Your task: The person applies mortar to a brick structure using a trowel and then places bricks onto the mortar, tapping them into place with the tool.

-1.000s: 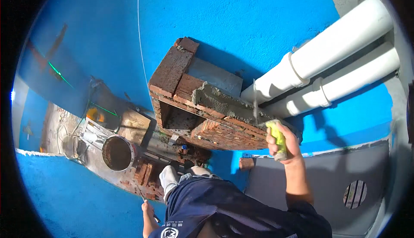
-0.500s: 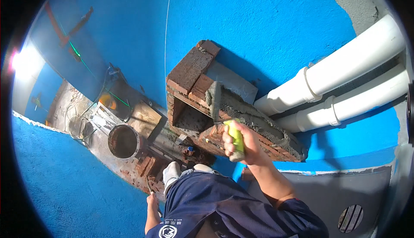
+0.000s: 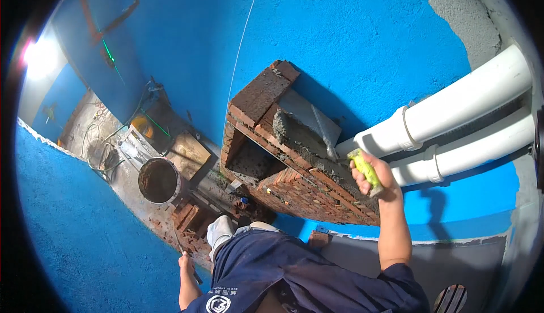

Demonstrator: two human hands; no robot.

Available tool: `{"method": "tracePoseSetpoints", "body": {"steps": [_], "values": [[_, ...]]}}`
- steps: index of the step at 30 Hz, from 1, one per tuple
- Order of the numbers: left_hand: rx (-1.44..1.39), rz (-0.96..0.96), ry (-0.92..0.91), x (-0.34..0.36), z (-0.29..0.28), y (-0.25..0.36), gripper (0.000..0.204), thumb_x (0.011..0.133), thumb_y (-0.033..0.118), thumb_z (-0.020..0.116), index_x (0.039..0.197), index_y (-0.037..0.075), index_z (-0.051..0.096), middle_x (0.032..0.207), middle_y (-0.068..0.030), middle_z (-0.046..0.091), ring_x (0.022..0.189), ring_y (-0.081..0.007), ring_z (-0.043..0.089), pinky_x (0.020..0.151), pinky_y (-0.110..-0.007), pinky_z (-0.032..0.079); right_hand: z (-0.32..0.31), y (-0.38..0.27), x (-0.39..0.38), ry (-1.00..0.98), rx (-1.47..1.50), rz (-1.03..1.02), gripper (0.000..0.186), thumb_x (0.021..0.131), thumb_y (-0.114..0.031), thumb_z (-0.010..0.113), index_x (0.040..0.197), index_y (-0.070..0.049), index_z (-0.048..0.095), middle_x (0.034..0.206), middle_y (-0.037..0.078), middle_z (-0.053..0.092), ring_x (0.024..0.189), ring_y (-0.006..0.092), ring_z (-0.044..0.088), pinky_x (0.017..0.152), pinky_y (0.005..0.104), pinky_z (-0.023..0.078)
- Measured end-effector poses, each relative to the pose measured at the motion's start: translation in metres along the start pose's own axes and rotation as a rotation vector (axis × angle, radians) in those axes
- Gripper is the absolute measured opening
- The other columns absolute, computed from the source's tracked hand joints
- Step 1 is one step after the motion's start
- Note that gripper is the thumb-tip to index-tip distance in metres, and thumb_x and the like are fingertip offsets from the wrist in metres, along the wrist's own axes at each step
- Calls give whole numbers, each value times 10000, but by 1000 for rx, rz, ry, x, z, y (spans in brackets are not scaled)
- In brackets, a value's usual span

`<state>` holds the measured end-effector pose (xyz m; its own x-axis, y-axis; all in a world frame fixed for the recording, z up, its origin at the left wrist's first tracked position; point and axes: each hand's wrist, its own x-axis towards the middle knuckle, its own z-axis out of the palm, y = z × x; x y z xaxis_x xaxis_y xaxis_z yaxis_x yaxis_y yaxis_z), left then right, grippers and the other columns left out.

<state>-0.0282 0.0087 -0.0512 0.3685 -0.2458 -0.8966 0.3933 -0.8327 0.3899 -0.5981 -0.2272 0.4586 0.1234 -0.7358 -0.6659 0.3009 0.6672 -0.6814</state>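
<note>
My right hand (image 3: 374, 177) is closed round the yellow-green handle (image 3: 365, 171) of a trowel. Its thin blade (image 3: 324, 131), seen nearly edge-on, lies over the top of a low brick wall (image 3: 317, 191), close to the white pipes. Wet grey mortar (image 3: 300, 134) covers part of that top, thickest at the left end beside the raised brick corner (image 3: 263, 95). Down at the lower left, my left hand (image 3: 186, 263) is closed round a slim tool; a thin shaft shows above the fist and a dark end below it, but its kind is unclear.
Two thick white pipes (image 3: 447, 109) slant along the blue wall at right. A round bucket (image 3: 158, 181), loose bricks (image 3: 187, 218), a wooden board (image 3: 190, 154) and cables (image 3: 102, 157) lie on the floor at left. A round drain grate (image 3: 451, 300) sits at lower right.
My right hand has moved the trowel rightward along the wall top toward the pipes. Mortar that was by the blade now lies on the wall's left end. The view has shifted slightly.
</note>
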Motion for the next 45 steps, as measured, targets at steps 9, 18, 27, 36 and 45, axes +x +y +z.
{"method": "tracePoseSetpoints", "body": {"steps": [9,18,27,36,45], "values": [[112,-45,39,-22,-18,-45,462,941,443,465,626,108,418,452,-77,397,339,-238,369,340,-400,296,0,-27,83,-274,48,189,398,933,-420,505,951,-23,524,631,33,540,401,105,509,344,240,447],[98,-88,119,-73,0,-51,460,914,468,535,651,96,470,499,-52,445,367,-200,410,348,-347,316,35,-23,62,-186,-198,-41,360,926,-384,532,953,-24,527,649,47,557,399,121,513,361,256,442],[243,-120,135,-68,-7,-112,477,915,454,502,665,48,522,515,-133,510,405,-307,472,382,-432,356,34,-22,40,122,-1276,-211,335,852,-339,656,854,-15,571,641,28,573,533,99,552,517,272,441],[-10,-66,162,-61,-15,-120,517,933,516,469,613,114,422,479,-36,410,353,-187,385,336,-343,312,56,-20,33,235,-1275,-331,352,863,-345,634,914,-1,581,650,35,571,507,111,549,489,281,430],[-26,-265,198,-53,-44,-173,504,919,477,510,653,49,538,526,-104,504,396,-260,484,367,-397,358,48,26,-34,482,-1174,-250,296,849,-296,653,892,-13,579,631,24,550,494,87,515,475,259,409]]}}
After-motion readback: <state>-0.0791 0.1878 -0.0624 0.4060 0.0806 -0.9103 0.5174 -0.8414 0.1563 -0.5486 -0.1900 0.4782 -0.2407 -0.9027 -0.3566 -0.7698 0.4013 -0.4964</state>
